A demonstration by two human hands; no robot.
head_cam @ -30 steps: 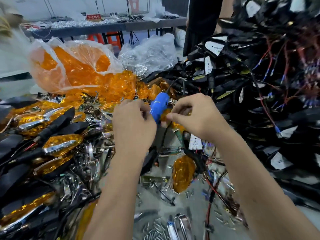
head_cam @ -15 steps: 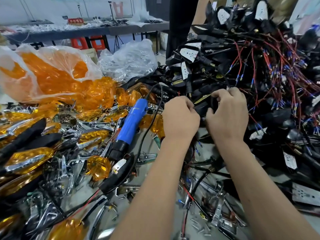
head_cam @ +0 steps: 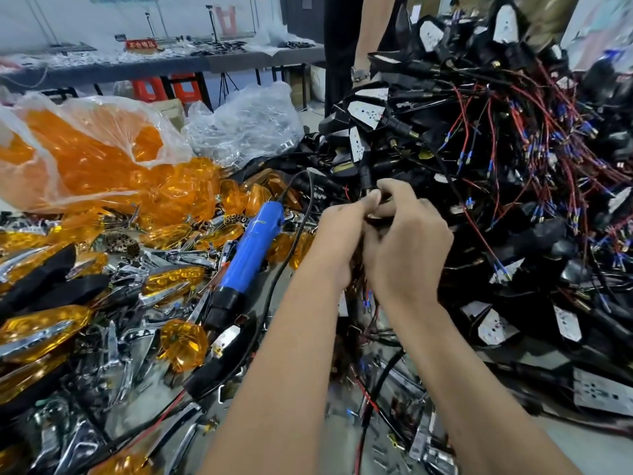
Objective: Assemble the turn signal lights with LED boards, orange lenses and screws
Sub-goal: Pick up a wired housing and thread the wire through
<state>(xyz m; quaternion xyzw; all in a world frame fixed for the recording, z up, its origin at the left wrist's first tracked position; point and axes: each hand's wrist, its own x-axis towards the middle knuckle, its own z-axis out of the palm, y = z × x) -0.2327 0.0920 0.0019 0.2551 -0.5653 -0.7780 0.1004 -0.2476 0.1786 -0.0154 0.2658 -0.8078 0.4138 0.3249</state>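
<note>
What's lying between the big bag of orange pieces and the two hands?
In the head view, loose orange lenses and the blue electric screwdriver with its black cord lie between the bag and the hands.

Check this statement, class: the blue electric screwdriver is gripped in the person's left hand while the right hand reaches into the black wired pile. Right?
Not right. The head view shows the blue electric screwdriver lying loose on the parts; the left hand joins the right hand at the black wired pile.

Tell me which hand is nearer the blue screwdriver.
Left. The left hand sits just right of the screwdriver; the right hand lies beyond it, farther right.
</note>
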